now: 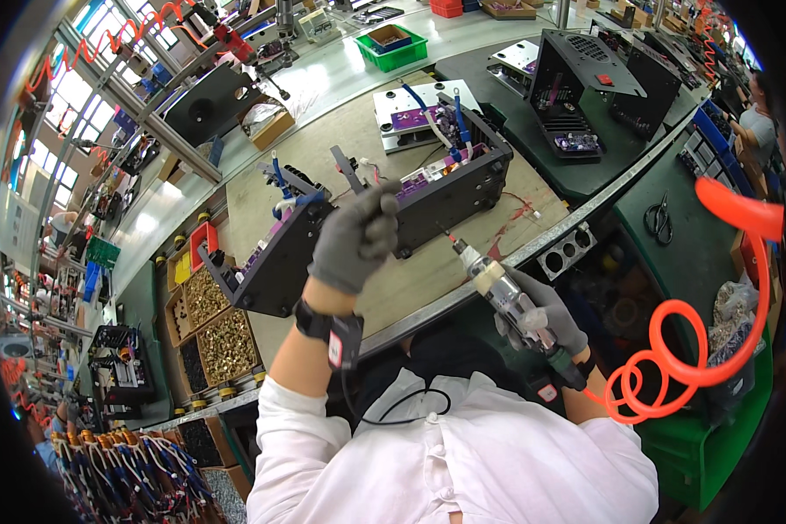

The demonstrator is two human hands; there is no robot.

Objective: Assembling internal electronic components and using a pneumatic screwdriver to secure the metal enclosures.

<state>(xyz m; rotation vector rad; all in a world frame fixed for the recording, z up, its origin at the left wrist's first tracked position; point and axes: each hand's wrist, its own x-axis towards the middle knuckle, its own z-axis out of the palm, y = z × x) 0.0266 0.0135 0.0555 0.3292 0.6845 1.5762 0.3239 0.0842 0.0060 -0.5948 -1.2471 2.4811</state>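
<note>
My left hand (355, 239), in a grey glove, is closed with its fingers curled above the workbench. Whatever it may hold is too small or hidden to make out. It hovers between two black metal housings: the left housing (275, 253) lies tilted, and the right housing (457, 203) has purple circuit boards and blue-sleeved cables inside. My right hand (546, 313), also gloved in grey, is wrapped round a silver pneumatic screwdriver (502, 288). The screwdriver's bit points up and left toward the right housing, apart from it. An orange coiled air hose (672, 371) trails to the right.
Bins of brass-coloured fasteners (227, 345) stand at the left. Behind the housings is a silver plate with a purple board (415, 118). A green tray (391, 48) sits farther back. More black housings (576, 96) and black-handled scissors (659, 220) are at the right; wire bundles (140, 476) hang lower left.
</note>
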